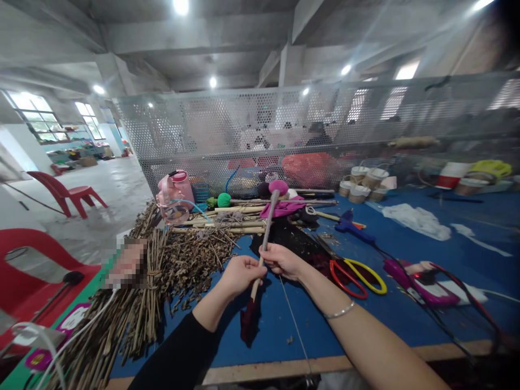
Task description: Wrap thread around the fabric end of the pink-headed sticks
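Observation:
Over the blue table, my left hand (244,275) is closed around a thin stick (268,230) that slants away from me. A round magenta head (277,187) tops its far end, and the upper part looks wrapped in grey. My right hand (284,260) pinches the same stick just above the left one. From below my right hand a fine thread (293,311) runs taut down to the table's front edge. A dark red piece (248,324) shows by the stick's near end; whether it is attached I cannot tell. Right of my hands lie scissors (365,279) with red and yellow handles.
Bundled dry stems (142,303) fill the left side. A pink bottle (176,195) and a green ball (223,200) stand behind. At right are a blue glue gun (354,227), a magenta power strip (422,284) with cords, and several small pots (359,193). A perforated metal screen (195,124) closes the back.

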{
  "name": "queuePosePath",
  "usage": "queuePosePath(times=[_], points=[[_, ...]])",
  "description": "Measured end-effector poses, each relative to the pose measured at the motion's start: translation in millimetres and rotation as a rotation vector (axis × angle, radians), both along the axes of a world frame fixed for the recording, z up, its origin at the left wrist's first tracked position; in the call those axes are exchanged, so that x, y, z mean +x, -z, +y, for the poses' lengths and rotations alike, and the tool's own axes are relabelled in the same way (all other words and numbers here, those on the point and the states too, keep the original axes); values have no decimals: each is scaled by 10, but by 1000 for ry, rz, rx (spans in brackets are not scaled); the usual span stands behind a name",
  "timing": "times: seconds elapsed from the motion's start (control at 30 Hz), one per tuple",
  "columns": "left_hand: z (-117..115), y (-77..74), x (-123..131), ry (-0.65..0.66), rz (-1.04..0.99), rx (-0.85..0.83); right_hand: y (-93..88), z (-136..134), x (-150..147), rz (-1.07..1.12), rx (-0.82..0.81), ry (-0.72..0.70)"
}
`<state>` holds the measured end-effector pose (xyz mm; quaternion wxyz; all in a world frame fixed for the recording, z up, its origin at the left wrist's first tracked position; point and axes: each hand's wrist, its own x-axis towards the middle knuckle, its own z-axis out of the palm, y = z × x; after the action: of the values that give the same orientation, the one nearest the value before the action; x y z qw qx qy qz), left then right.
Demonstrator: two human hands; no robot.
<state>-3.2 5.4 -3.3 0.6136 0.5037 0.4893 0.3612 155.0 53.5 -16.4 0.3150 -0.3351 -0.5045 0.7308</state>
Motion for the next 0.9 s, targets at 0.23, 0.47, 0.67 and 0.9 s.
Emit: queuePosePath(times=[0.23, 0.47, 0.67, 0.9], points=[[-1, -25, -15, 130, -306, -231, -38, 12, 44, 54, -12, -21], [13, 35, -45, 31, 89, 48, 43, 26, -2, 14, -28, 4], [27, -20, -20, 124, -271, -208, -61, 8, 28, 91, -35, -1], [-4, 3, -33, -60, 274, 149, 68, 13, -38, -44, -15, 23]])
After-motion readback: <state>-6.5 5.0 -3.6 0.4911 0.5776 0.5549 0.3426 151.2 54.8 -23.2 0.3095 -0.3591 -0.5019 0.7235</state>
